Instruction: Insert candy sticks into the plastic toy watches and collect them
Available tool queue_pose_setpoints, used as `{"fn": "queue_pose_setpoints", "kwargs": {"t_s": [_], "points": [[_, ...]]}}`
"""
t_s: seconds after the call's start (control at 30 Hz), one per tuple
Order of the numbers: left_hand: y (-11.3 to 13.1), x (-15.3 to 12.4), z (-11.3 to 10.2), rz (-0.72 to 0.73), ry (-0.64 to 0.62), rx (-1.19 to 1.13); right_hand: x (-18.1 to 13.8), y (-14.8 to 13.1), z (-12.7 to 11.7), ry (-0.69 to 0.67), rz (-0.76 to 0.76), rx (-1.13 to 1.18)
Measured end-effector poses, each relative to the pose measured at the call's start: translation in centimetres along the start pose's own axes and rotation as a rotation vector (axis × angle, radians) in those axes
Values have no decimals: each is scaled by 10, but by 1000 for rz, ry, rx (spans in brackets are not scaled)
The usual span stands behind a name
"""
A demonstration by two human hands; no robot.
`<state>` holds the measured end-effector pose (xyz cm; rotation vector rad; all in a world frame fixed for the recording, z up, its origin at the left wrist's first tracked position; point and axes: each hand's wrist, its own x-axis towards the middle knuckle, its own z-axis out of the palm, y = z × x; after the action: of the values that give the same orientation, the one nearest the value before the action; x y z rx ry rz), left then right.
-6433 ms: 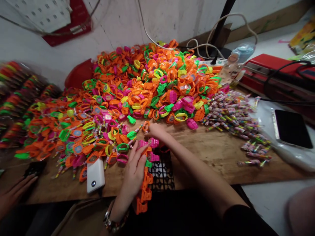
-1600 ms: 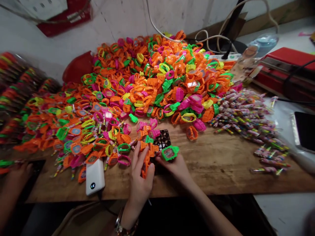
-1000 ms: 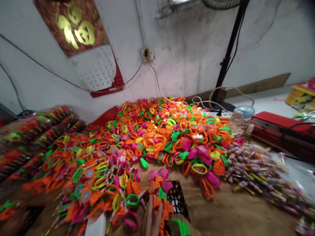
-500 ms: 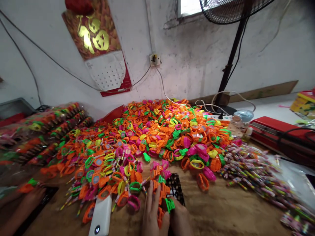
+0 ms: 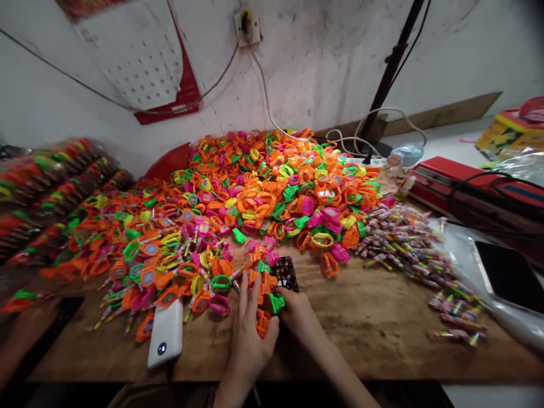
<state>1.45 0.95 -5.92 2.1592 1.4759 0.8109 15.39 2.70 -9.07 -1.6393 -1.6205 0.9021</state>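
Note:
My left hand (image 5: 249,334) rests on a row of orange toy watches (image 5: 260,294) set on a black grid tray (image 5: 287,273) near the front of the wooden table (image 5: 374,317). My right hand (image 5: 297,313) grips a green toy watch (image 5: 276,302) at the row's right side, pressed against the tray. Behind lies a big heap of orange, pink, green and yellow toy watches (image 5: 272,187).
A white power bank (image 5: 165,333) lies left of my hands. Small wrapped candy sticks (image 5: 408,249) spread at the right, beside a phone (image 5: 508,276) and a red machine (image 5: 471,187). Bagged watches (image 5: 46,192) stack at the left. Another person's hand (image 5: 21,334) works at the far left.
The head camera tilted up to the wall and fan, then back down. My right hand brought the green watch from above the tray to the row; my left hand stayed on the row.

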Motion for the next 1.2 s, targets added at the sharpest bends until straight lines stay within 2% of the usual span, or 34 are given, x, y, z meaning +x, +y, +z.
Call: {"fn": "queue_pose_setpoints", "kwargs": {"t_s": [0.17, 0.33, 0.4, 0.47, 0.6, 0.73, 0.83, 0.97, 1.03, 1.13, 1.2], "points": [[6, -1, 1, -31, 41, 53, 10, -11, -9, -101, 39, -84], [3, 0, -2, -36, -17, 99, 6, -21, -23, -183, 8, -74], [4, 0, -2, -52, -4, 97, -3, -21, -29, -188, -51, -28], [6, 0, -1, -60, 18, 84, -12, -17, -34, -133, -127, -34], [9, 0, -1, -62, 26, 79, -16, -15, -44, -8, -343, -238], [6, 2, -4, -32, -18, 108, -3, -20, -55, -77, -465, -357], [8, 4, -4, -24, -26, 125, 4, -20, -57, -58, -482, -345], [12, 2, 3, -78, 47, 146, 4, -19, -49, 37, -524, -308], [11, 0, 7, -80, 84, 163, 4, -21, -45, 40, -527, -295], [5, 1, 8, -66, 101, 137, 4, -25, -45, -56, -438, -198], [1, 5, 6, -77, 112, 95, 7, -23, -52, -168, -340, -18]]}}
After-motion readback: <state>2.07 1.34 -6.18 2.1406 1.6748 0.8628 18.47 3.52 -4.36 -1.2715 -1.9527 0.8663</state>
